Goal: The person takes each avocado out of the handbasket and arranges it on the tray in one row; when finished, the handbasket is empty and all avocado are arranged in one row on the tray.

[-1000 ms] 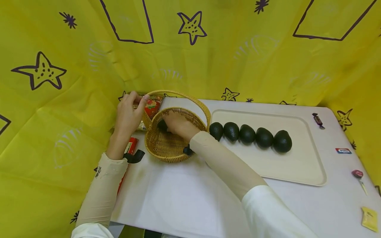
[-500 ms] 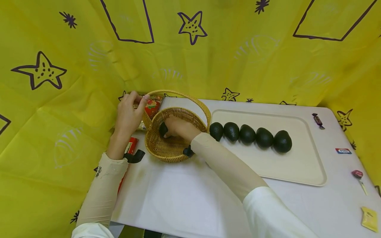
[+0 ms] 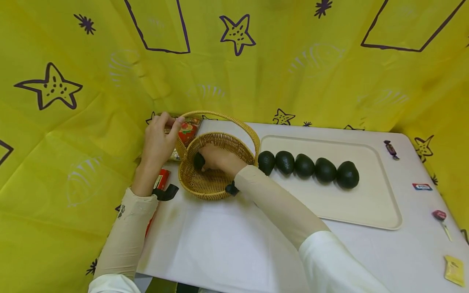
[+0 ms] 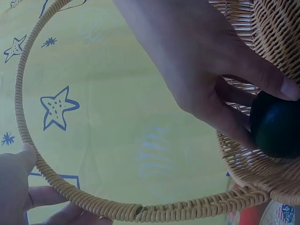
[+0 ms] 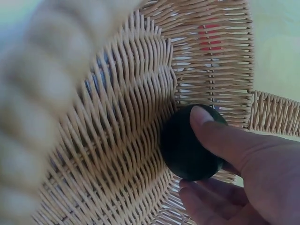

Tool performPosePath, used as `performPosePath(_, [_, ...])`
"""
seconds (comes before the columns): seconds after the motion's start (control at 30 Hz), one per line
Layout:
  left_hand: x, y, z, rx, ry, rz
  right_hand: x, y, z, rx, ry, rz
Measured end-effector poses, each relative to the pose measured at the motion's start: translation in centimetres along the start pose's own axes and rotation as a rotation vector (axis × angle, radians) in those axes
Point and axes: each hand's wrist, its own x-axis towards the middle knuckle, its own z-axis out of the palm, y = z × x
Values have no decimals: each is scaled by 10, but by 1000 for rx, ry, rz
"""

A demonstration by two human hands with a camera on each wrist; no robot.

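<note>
Inside the wicker basket point(image 3: 205, 191), my right hand point(image 3: 221, 158) grips a dark green avocado point(image 5: 187, 145) between thumb and fingers. The avocado lies close against the woven inside near the left end, as the right wrist view shows. My left hand point(image 3: 158, 136) pinches the left part of the arched basket handle point(image 3: 253, 136); its thumb and fingers lie around the handle point(image 4: 89, 201) in the left wrist view. To the right of the basket, several avocados point(image 3: 304, 165) sit in a row on a beige tray point(image 3: 366, 203).
Red and gold packets point(image 3: 187, 131) lie behind the basket at the left, with a red box point(image 3: 162, 179) beside my left forearm. Along the table's right side are a wrapped candy point(image 3: 391, 149), a small blue-and-red packet point(image 3: 422, 186), a lollipop point(image 3: 439, 215) and a yellow packet point(image 3: 454, 270).
My right hand has shifted slightly toward me inside the basket, and the avocado in it sits a little lower. The left hand has stayed on the handle.
</note>
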Motion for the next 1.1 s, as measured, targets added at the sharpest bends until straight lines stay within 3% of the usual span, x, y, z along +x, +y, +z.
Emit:
performPosePath(0.7, [0,2,0,5,4,3,-12,2,-7,190,81,-34])
performPosePath(1.1, [-2,3,0,13,4,-5,-41,4,-12,357,209,-69])
